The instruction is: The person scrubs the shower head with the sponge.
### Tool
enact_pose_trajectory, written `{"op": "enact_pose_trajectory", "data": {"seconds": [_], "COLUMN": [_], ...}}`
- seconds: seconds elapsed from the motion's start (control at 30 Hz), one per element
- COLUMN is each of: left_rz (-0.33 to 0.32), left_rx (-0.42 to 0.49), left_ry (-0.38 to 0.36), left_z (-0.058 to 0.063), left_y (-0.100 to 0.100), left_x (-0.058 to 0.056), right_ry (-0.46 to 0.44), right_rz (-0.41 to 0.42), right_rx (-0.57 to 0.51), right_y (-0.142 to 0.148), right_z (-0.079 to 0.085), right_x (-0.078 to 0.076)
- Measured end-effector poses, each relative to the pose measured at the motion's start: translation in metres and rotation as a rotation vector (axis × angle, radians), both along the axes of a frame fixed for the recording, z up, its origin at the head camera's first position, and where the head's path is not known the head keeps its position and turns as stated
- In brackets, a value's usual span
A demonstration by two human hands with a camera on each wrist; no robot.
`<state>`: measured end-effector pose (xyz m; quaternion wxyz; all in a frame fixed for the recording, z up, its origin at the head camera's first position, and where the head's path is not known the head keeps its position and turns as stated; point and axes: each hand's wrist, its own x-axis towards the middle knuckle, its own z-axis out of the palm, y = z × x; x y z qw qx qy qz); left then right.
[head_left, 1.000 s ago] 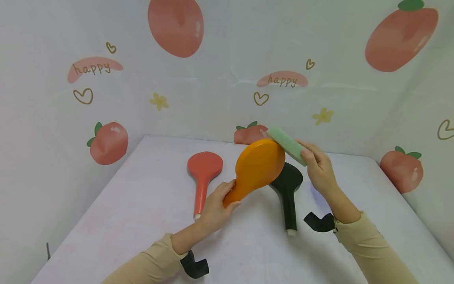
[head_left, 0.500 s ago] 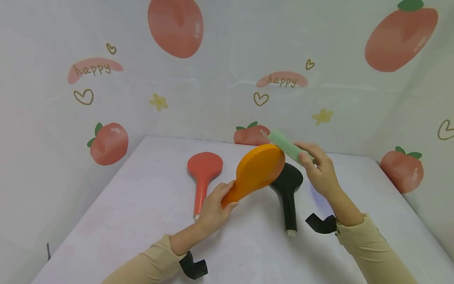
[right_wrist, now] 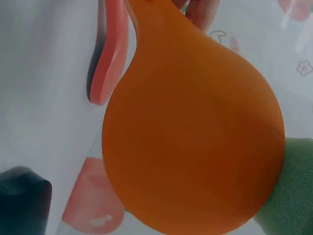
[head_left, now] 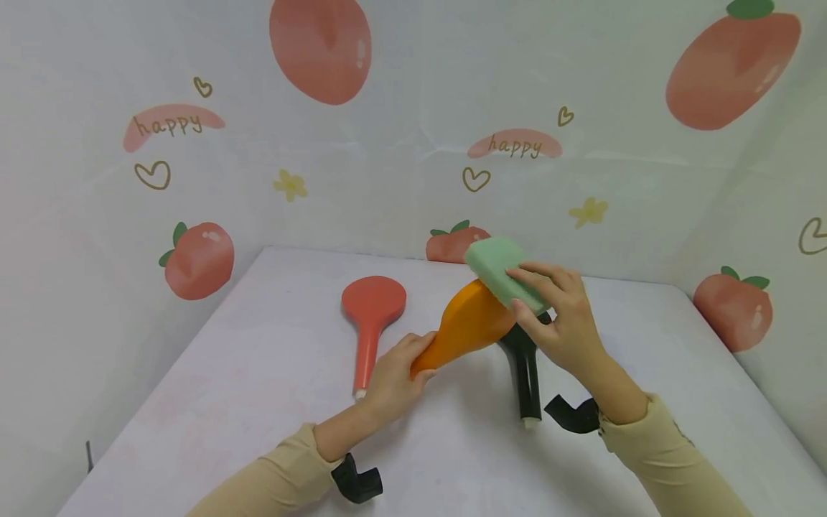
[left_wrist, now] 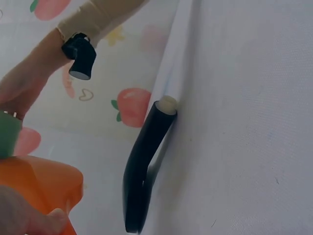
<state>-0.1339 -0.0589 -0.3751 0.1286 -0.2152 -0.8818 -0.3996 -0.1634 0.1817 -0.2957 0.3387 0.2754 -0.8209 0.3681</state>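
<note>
An orange shower head (head_left: 474,319) is raised above the table, tilted up and to the right, with its round face large in the right wrist view. My left hand (head_left: 397,377) grips it by the handle. In my right hand (head_left: 568,323) is a pale green sponge (head_left: 496,262), pinched between thumb and fingers. The sponge lies against the upper right rim of the orange head and covers part of it. In the left wrist view, the sponge (left_wrist: 9,134) shows just above the orange shower head (left_wrist: 44,178).
A red shower head (head_left: 373,301) lies on the white table (head_left: 226,402) to the left. Behind and below the sponge lies a black shower head (head_left: 528,380), its head partly hidden. Black mounts (head_left: 358,481) sit on both wrists. A printed fabric backdrop (head_left: 388,179) rises behind the table.
My right hand has turned and moved left and slightly down, so the sponge's broad face now shows and covers more of the orange head. The orange shower head has dipped a little.
</note>
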Motion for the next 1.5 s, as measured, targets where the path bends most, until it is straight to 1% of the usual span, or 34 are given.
{"op": "enact_pose_trajectory", "data": {"seconds": [0.07,0.17,0.27,0.37,0.43,0.53,0.57,0.63,0.73,0.77,0.83,0.9,0.97,1.13,1.2,1.27,1.33,1.43,1.5], "left_rz": [0.002,0.005,0.009,0.019,0.022,0.017,0.013,0.007,0.004,0.007,0.013,0.021,0.026,0.019,0.013,0.011,0.009,0.011,0.014], "left_rx": [-0.011,-0.01,-0.009,-0.017,-0.023,-0.038,-0.042,-0.052,-0.072,-0.077,-0.093,-0.103,-0.11,-0.098,-0.097,-0.104,-0.114,-0.11,-0.112], "left_ry": [-0.003,0.004,0.029,0.057,0.068,0.055,0.039,0.009,-0.02,-0.024,-0.01,0.01,0.029,0.04,0.034,0.023,0.017,0.022,0.042], "left_z": [-0.001,-0.002,-0.004,-0.005,-0.005,-0.003,-0.002,-0.001,-0.002,-0.003,-0.004,-0.006,-0.008,-0.009,-0.009,-0.009,-0.009,-0.011,-0.013], "left_y": [0.0,-0.002,-0.003,-0.004,-0.004,-0.003,-0.003,-0.002,0.0,0.0,0.001,0.001,0.001,-0.001,-0.001,0.0,0.001,0.002,0.003], "left_x": [0.0,-0.002,-0.003,-0.003,-0.003,-0.003,-0.002,-0.002,-0.003,-0.003,-0.004,-0.005,-0.006,-0.005,-0.005,-0.005,-0.005,-0.006,-0.006], "right_ry": [0.058,0.085,0.057,0.012,-0.005,0.008,0.02,0.052,0.135,0.17,0.241,0.298,0.329,0.307,0.302,0.323,0.36,0.469,0.547], "right_rz": [-0.01,-0.055,-0.111,-0.139,-0.143,-0.125,-0.113,-0.084,-0.033,-0.02,-0.01,-0.021,-0.055,-0.134,-0.14,-0.133,-0.122,-0.107,-0.105], "right_rx": [0.039,0.047,0.024,0.002,0.002,0.02,0.03,0.058,0.115,0.142,0.187,0.22,0.219,0.166,0.181,0.209,0.246,0.326,0.4], "right_y": [-0.002,-0.001,0.003,0.007,0.007,0.003,0.001,-0.004,-0.014,-0.017,-0.022,-0.025,-0.025,-0.02,-0.019,-0.022,-0.027,-0.036,-0.042], "right_z": [-0.001,-0.001,-0.001,-0.003,-0.005,-0.007,-0.008,-0.009,-0.012,-0.013,-0.014,-0.015,-0.015,-0.015,-0.016,-0.018,-0.021,-0.029,-0.036], "right_x": [0.0,-0.002,-0.004,-0.005,-0.006,-0.007,-0.006,-0.005,-0.002,-0.001,0.0,0.0,-0.001,-0.004,-0.004,-0.004,-0.002,0.0,0.002]}}
